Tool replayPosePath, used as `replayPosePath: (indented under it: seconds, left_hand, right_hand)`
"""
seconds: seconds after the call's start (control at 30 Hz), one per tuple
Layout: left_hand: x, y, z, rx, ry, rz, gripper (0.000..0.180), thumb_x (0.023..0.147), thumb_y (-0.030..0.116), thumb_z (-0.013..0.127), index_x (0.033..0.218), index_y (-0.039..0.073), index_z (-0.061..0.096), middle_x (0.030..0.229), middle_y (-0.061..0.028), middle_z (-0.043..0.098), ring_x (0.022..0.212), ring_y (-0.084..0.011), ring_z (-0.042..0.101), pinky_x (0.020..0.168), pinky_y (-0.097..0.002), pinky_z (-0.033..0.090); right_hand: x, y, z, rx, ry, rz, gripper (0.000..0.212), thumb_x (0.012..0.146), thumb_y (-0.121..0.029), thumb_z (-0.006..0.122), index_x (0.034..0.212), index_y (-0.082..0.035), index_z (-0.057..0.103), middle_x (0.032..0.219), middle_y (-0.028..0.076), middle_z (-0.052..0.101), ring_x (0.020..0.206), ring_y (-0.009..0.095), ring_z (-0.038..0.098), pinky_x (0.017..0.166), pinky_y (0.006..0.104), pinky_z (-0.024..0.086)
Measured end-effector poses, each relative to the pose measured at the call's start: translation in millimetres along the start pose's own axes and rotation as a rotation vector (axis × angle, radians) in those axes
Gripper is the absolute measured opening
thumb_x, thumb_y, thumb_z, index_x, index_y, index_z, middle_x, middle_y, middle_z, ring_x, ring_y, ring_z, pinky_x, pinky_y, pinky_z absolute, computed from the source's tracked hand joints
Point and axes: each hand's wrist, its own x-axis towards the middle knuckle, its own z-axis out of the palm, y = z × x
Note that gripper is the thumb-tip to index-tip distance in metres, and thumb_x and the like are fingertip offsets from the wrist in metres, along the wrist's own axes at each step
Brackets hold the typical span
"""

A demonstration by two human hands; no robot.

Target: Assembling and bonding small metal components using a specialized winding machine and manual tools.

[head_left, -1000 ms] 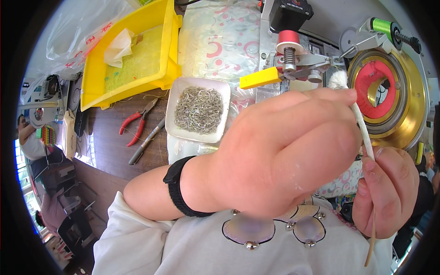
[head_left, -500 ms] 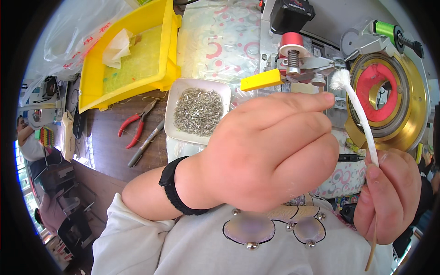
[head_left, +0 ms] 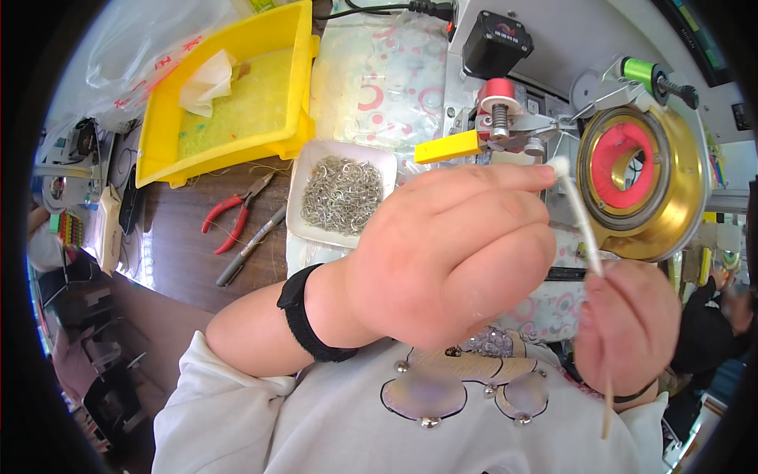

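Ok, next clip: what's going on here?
A person's right hand grips a thin stick with a white covering. The left hand is curled, its index fingertip beside the white tip; whether they touch is unclear. Beyond the stick is a gold wheel with a red centre; further left, a white dish holds small metal pieces, with red-handled pliers beside it.

A bright window [head_left: 42, 336] lights the far left beyond your brown wood-grain tabletop [head_left: 178, 237], with a black chair [head_left: 114, 407] and brownish floor [head_left: 166, 320] showing at your lower left.
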Motion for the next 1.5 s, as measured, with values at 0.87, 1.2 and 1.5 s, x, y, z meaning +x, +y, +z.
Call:
replayPosePath:
  seconds: [0.87,1.2,1.5]
  left_hand:
    - [5,10,-3,0.102,-0.009,-0.009,0.023,0.065,-0.006,0.060,0.087,0.000,0.056,0.087,-0.0138,0.061,0.091,-0.0327,0.063,0.075,-0.0385,0.052]
    - [17,16,-1,0.097,-0.090,-0.055,0.018,0.071,-0.013,0.056,0.085,-0.001,0.054,0.083,-0.0126,0.061,0.088,-0.0385,0.063,0.076,-0.0414,0.052]
    - [14,22,-3,0.141,-0.137,-0.105,0.017,0.075,-0.013,0.048,0.087,-0.002,0.052,0.083,-0.0152,0.059,0.092,-0.0402,0.061,0.081,-0.0428,0.049]
  right_hand:
    - [-57,36,34,-0.377,-0.160,0.210,0.032,0.080,-0.004,0.056,0.113,-0.005,0.055,0.117,0.017,0.049,0.108,0.038,0.050,0.085,0.0458,0.046]
    - [-104,81,-5,-0.622,0.393,0.381,0.053,0.075,-0.008,0.064,0.126,-0.003,0.049,0.133,0.017,0.045,0.119,0.037,0.044,0.098,0.0453,0.036]
    - [-88,91,-8,-0.587,0.215,0.465,0.058,0.078,-0.013,0.063,0.132,-0.004,0.044,0.131,0.015,0.047,0.123,0.036,0.042,0.103,0.0521,0.031]
